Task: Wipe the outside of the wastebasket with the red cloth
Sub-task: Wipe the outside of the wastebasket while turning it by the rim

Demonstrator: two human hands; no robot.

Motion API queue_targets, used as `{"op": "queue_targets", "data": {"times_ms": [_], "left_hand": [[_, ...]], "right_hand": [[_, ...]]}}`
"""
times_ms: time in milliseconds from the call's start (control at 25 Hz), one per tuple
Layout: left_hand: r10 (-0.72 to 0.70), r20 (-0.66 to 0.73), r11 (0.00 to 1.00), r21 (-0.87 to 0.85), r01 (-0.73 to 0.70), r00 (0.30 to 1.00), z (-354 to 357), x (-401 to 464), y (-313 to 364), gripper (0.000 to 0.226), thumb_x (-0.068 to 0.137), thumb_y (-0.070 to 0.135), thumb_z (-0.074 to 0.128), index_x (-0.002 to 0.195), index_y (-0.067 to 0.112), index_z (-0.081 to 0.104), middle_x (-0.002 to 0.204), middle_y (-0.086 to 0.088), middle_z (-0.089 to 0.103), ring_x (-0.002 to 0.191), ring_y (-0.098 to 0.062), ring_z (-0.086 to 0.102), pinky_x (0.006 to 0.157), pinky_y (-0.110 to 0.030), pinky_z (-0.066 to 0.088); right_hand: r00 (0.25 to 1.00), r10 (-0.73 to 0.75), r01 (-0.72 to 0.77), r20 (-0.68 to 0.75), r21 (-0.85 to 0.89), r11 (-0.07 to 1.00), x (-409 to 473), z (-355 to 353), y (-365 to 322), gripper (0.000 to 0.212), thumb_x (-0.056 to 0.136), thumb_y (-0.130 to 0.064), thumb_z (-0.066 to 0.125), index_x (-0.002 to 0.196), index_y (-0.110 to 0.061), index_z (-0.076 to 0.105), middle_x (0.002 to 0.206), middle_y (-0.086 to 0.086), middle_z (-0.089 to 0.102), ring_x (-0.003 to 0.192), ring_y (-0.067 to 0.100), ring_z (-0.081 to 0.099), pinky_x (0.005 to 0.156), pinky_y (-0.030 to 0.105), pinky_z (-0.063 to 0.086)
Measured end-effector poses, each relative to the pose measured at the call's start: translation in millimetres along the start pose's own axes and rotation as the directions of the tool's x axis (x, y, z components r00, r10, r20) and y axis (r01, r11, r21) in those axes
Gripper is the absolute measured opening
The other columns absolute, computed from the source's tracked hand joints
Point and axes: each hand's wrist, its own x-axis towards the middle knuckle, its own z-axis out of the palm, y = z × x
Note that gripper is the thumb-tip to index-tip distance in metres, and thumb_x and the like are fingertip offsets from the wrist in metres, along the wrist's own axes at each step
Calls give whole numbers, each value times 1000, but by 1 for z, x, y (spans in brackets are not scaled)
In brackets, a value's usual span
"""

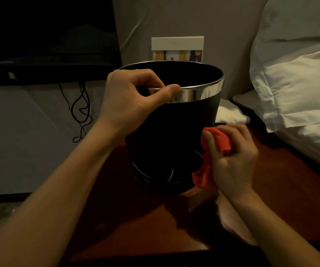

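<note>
A black wastebasket (166,135) with a shiny metal rim band stands upright on a dark wooden table (136,224). My left hand (130,101) grips the near rim, thumb along the silver band and fingers curled over the edge into the basket. My right hand (232,158) holds a bunched red cloth (203,170) and presses it against the lower right side of the basket's outer wall. Part of the cloth hangs below my fingers, near the basket's base.
White pillows (298,89) lie close on the right. A dark screen (47,35) stands at the back left with black cables (82,110) dangling beneath it. A small card stand (177,48) sits behind the basket against the wall.
</note>
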Motion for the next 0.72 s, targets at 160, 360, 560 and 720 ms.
{"op": "queue_targets", "data": {"times_ms": [160,360,560,720], "left_hand": [[19,-34,999,36,-18,999,0,0,0,20,85,37,69,78,19,68,71,7,65,65,-12,62,59,-22,48],[15,-20,999,39,-14,1000,0,1,0,23,84,41,68,77,20,68,71,6,65,65,-13,62,58,-24,48],[33,-44,999,34,-32,998,0,0,-1,20,84,40,68,77,22,67,71,7,65,67,-14,63,61,-22,47],[45,-60,999,19,-44,997,-2,0,-5,14,85,36,70,75,28,66,72,6,66,67,-13,63,62,-24,48]], "right_hand": [[986,-19,20,164,-5,1000,-33,8,-1,19,91,-24,73,102,-8,72,103,-2,57,89,4,56,78,14,45],[991,-45,43,126,19,999,-25,7,0,18,89,-22,75,98,-7,73,100,0,59,89,4,57,78,18,46],[995,-90,89,39,15,996,-5,5,-8,19,91,-21,73,100,-4,73,102,0,58,91,0,55,82,8,40],[956,-5,-16,295,68,998,-57,8,2,25,93,-32,69,104,-10,73,105,-6,57,91,5,59,73,18,47]]}}
